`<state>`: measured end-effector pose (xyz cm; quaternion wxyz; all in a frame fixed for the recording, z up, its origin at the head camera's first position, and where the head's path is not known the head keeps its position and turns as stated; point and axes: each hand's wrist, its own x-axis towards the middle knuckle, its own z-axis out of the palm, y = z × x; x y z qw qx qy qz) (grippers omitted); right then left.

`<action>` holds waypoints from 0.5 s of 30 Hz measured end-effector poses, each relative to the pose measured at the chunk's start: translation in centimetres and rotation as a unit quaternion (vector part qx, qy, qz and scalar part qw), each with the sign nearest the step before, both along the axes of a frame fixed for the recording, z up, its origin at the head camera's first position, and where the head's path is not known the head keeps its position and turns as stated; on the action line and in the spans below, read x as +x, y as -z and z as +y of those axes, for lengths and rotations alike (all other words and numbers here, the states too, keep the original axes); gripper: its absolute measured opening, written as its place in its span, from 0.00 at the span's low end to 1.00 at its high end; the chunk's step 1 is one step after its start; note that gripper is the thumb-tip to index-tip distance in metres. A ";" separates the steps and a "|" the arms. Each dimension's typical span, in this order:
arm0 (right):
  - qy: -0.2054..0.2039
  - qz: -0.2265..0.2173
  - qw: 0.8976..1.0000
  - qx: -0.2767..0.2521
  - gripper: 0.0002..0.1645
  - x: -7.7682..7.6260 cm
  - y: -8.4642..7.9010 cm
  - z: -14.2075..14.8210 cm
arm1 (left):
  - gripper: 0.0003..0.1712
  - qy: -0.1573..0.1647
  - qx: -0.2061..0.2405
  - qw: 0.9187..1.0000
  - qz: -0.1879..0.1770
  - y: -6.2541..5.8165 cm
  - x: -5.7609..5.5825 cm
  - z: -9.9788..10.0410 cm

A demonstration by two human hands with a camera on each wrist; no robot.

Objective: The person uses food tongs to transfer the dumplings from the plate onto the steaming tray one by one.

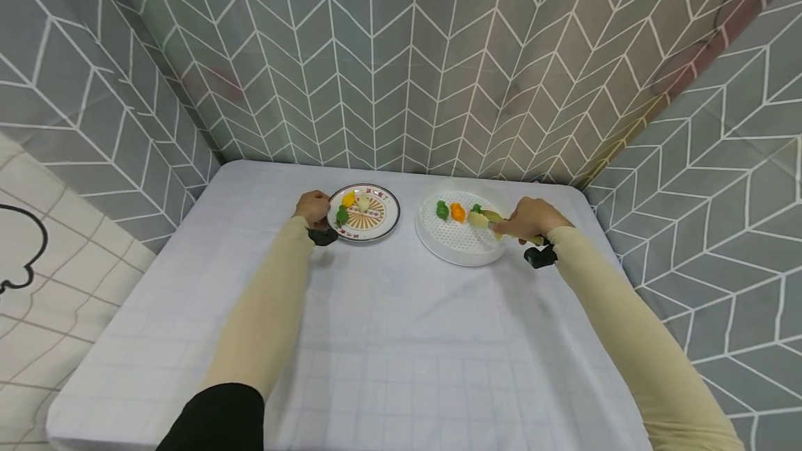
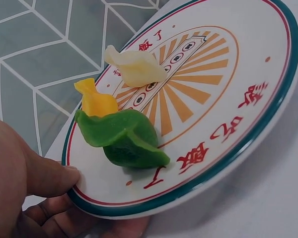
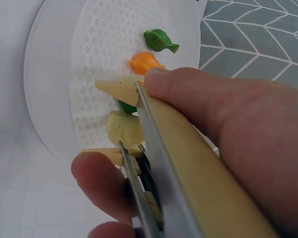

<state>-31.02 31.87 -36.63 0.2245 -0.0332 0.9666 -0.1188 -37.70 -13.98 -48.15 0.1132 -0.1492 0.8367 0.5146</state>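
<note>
My left hand (image 1: 312,207) grips the left rim of a round plate (image 1: 383,228), thumb on top and fingers beneath. On the plate lie a green dumpling (image 2: 131,139), a yellow dumpling (image 2: 97,101) and a whitish dumpling (image 2: 136,68). Over at the right, my right hand (image 1: 534,218) holds metal tongs (image 3: 186,173) with beige tips and handle. Their spread tips hang over a white perforated steamer tray (image 1: 432,246). Between the tips shows a pale dumpling (image 3: 124,128); I cannot tell whether they pinch it. Another green dumpling (image 3: 126,106) is partly hidden behind the tongs.
Farther along the tray sit an orange dumpling (image 1: 458,212) and a green dumpling (image 1: 442,210). Plate and tray stand side by side near the back of a table with a white cloth (image 1: 376,339). A patterned curtain (image 1: 388,75) hangs behind and at both sides.
</note>
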 end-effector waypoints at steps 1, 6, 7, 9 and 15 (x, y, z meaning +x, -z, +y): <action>0.000 -0.001 1.000 0.001 0.38 0.1 -0.1 0.1 | 0.26 0.001 0.000 1.000 0.002 -0.1 0.0 0.1; 0.000 -0.004 1.000 0.012 0.41 0.8 -0.6 0.8 | 0.27 0.007 0.002 1.000 0.008 -0.4 0.1 0.3; -0.001 -0.006 1.000 0.015 0.42 0.9 -0.7 0.9 | 0.27 0.011 0.001 1.000 0.010 -0.4 0.0 0.3; -0.003 -0.007 1.000 0.020 0.44 1.1 -1.0 1.2 | 0.27 0.015 -0.005 1.000 0.013 -0.3 0.0 0.2; -0.022 -0.006 0.999 0.022 0.46 1.9 -2.6 2.1 | 0.26 0.019 -0.013 1.000 0.005 0.0 0.1 0.0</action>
